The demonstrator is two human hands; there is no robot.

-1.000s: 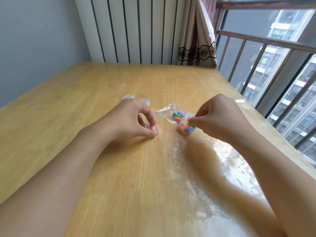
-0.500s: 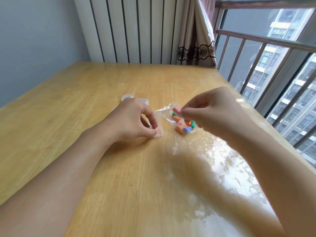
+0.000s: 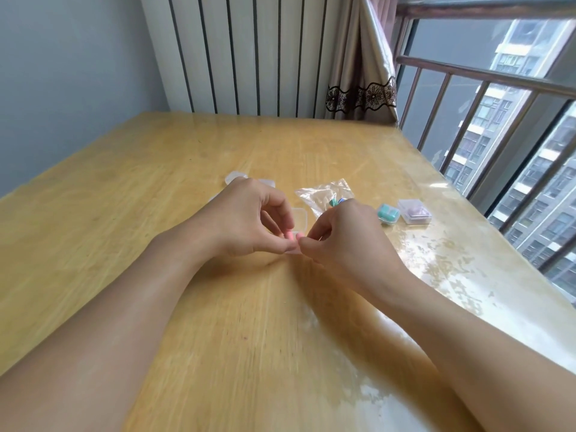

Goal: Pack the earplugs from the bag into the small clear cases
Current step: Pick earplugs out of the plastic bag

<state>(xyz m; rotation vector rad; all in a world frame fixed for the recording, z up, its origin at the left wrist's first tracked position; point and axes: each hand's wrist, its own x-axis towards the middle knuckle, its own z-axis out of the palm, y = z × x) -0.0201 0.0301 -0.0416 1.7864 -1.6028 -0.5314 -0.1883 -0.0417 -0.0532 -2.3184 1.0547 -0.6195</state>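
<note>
My left hand (image 3: 246, 219) and my right hand (image 3: 339, 235) meet at a small open clear case (image 3: 300, 220) on the wooden table (image 3: 156, 188). Pink earplugs (image 3: 293, 236) show between the fingertips at the case's near edge. My left hand pinches the case; my right hand's fingertips press a pink earplug there. Behind my right hand lies the clear bag (image 3: 324, 194) with a few coloured earplugs (image 3: 336, 201) peeking out. Two closed cases sit to the right: one with teal earplugs (image 3: 388, 214), one with pale purple earplugs (image 3: 414, 211).
Two more clear cases (image 3: 236, 176) lie just beyond my left hand, partly hidden. A window railing (image 3: 486, 126) runs along the table's right edge, a radiator (image 3: 249, 54) and curtain (image 3: 361, 67) stand at the far end.
My right hand left the bag and came leftward to the open case held by my left hand. The view tilted, bringing the two filled cases on the right into sight.
</note>
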